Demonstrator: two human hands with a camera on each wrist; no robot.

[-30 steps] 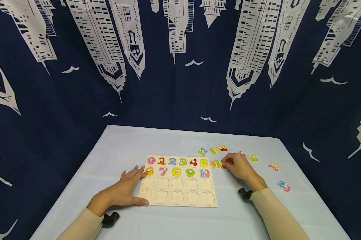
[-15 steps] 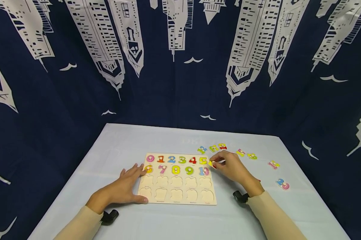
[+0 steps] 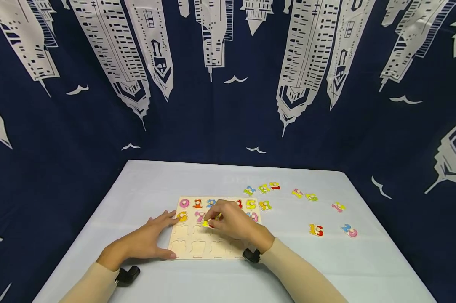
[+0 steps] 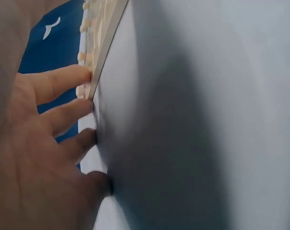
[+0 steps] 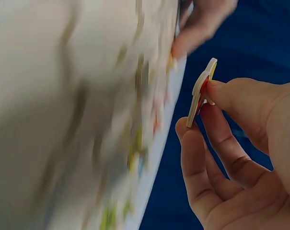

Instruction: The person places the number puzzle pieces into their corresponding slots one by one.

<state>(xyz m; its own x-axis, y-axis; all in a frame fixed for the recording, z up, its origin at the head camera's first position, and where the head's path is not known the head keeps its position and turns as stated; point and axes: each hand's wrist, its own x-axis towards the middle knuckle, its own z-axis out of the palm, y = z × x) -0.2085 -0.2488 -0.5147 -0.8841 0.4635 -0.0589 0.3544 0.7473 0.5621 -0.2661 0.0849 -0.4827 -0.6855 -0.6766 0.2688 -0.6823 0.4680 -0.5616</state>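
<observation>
Left hand: the left hand [image 3: 146,240] lies flat on the table [image 3: 228,277] at the left edge of the puzzle board [image 3: 197,248], palm down, fingers straight and spread, holding nothing. Its fingertips touch the board's left rim near the yellow 6, and the thumb runs along the board's near left corner. In the left wrist view the fingertips [image 4: 75,76] press against the thin edge of the board [image 4: 104,52]. The forearm, in a beige sleeve, comes in from the lower left.

Puzzle board: a pale wooden board lying flat near the middle of the table. Coloured numbers fill its two far rows; the two near rows show bare cut-outs.

Right hand: the right hand [image 3: 233,223] reaches across the board from the right and hovers over its middle, knuckles up and fingers curled. It pinches a number piece [image 3: 209,223], yellow and red, between thumb and fingers. In the right wrist view the piece [image 5: 201,93] is seen edge-on, pinched by thumb and forefinger, the other fingers loosely bent below it. The piece sits above the second and third rows, left of centre; whether it touches the board cannot be told.

Loose pieces: more numbers [image 3: 263,188] lie scattered on the table right of the board, among them a yellow-and-red 15 [image 3: 316,229] and a blue-and-pink 20 [image 3: 350,230], well apart from both hands.
</observation>
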